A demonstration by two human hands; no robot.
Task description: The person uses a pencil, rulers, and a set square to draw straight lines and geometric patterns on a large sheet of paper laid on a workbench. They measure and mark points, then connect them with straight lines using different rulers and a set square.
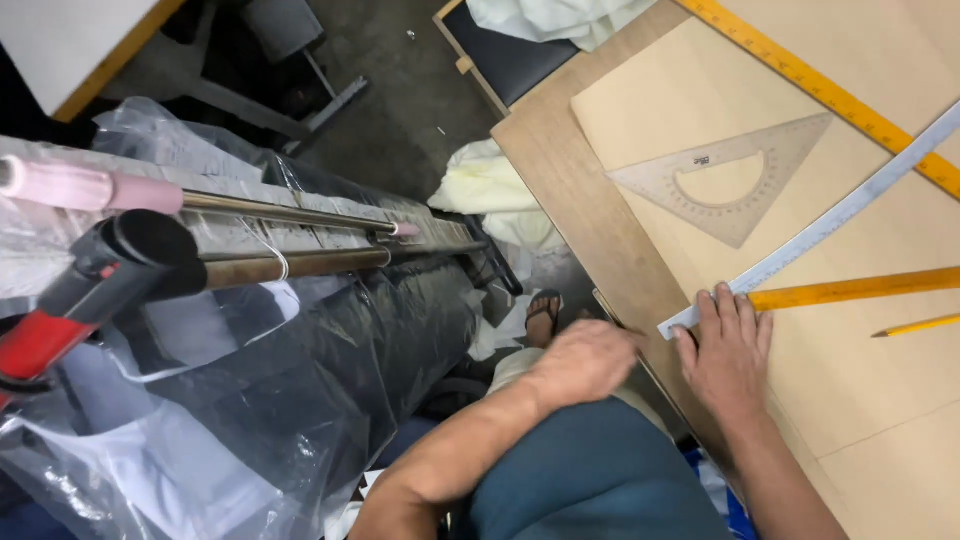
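**Flat palm on the steel ruler, loose fist at the table edge**

Pressing down with fingers spread, my right hand [728,350] lies flat on the near end of the steel ruler [830,215], pinning it to the pale sheet of board [800,380]; it pinches nothing. My left hand [585,360] is curled into a loose fist at the table's near-left edge [560,190], and I cannot tell whether it holds anything.

From the head view, the ruler runs from under my fingers away to the far right, crossing a yellow ruler [850,290]. Only its near end is held, so I judge that the far end could swing and spoil any line drawn along it. A clear set square with protractor [735,180] lies farther off, a yellow pencil [915,325] to the right, well apart from my hand. Left of me, plastic-wrapped rolls on rods [290,240] crowd close; my elbow might catch them.
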